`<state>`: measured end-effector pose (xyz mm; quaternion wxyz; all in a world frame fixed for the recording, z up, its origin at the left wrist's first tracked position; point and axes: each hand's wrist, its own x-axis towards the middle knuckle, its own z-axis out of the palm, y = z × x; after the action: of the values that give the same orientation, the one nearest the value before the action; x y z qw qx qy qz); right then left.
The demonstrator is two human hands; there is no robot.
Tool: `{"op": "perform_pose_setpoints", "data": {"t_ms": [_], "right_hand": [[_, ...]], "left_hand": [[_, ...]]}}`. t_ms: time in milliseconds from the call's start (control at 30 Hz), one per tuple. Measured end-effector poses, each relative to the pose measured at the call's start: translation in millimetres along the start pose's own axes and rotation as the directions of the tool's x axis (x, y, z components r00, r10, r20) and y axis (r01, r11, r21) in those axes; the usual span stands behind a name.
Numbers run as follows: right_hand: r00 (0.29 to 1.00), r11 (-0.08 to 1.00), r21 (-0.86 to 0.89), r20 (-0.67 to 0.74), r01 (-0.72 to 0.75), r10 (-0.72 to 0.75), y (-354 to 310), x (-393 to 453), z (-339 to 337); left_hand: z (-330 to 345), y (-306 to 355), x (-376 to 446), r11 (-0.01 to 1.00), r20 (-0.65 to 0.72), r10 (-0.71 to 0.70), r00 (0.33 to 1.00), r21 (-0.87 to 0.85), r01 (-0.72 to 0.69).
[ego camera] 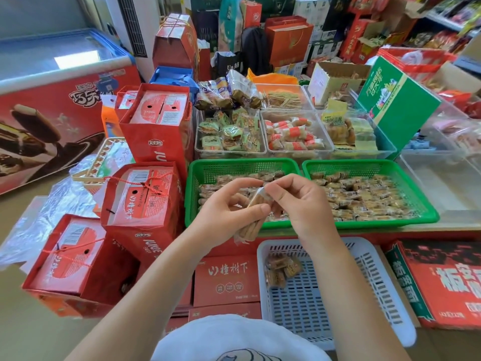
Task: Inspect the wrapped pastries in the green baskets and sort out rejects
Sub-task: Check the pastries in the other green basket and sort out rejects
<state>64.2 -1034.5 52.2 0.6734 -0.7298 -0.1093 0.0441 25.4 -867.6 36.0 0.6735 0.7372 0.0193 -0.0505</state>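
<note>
Wrapped pastry (pixel 253 204), a long pale-brown piece in clear film, stands nearly upright between the person's two hands, held in the air just in front of the near rim of the left green basket (pixel 191 194). The left hand (pixel 226 209) grips its lower and middle part, thumb curled across the front and fingers bent behind, with the bottom end of the wrapper sticking out below the palm. The right hand (pixel 299 204) pinches the top end of the wrapper between thumb and fingertips. Behind the hands, the left green basket holds a layer of similar wrapped pastries, and the right green basket (pixel 432 216), just beside it, is filled with many more. Below the hands, on a lower level, a white slotted basket (pixel 364 295) holds a few wrapped pastries (pixel 282 270) in its far left corner. Red gift boxes (pixel 140 201) stand stacked to the left, clear tubs (pixel 265 149) of other packaged snacks sit behind the green baskets, and a green carton (pixel 395 102) leans tilted at the back right
</note>
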Motion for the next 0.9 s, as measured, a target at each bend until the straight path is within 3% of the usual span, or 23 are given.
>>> {"op": "perform_pose_setpoints", "data": {"t_ms": [133,233,333,467,633,800,900], "right_hand": [[0.999,0.999,0.031,-0.023,-0.031,0.031,6,4,4],[0.997,0.999,0.011,-0.074,-0.03,0.031,8,3,7],[0.996,0.992,-0.099,-0.054,-0.078,0.073,16,1,13],[0.993,0.956,-0.267,-0.042,-0.119,0.112,26,-2,19],[0.989,0.992,-0.041,-0.093,-0.123,0.118,25,1,15],[0.99,0.998,0.021,-0.133,-0.052,0.055,24,5,13],[0.984,0.992,0.11,-0.154,-0.068,0.085,22,8,5]], "left_hand": [[1,-3,4,0.999,-0.024,-0.043,0.999,-0.008,0.043],[4,-5,8,0.991,-0.102,-0.083,0.991,-0.109,0.071],[5,-9,14,0.948,-0.234,-0.156,0.96,-0.31,0.079],[3,-8,16,0.892,-0.336,-0.144,0.931,-0.451,-0.025],[5,-9,14,0.847,-0.298,-0.14,0.944,-0.53,-0.042],[1,-14,17,0.806,-0.291,-0.237,0.927,-0.591,0.021],[-6,-17,18,0.844,-0.34,-0.223,0.913,-0.536,0.006]]}}
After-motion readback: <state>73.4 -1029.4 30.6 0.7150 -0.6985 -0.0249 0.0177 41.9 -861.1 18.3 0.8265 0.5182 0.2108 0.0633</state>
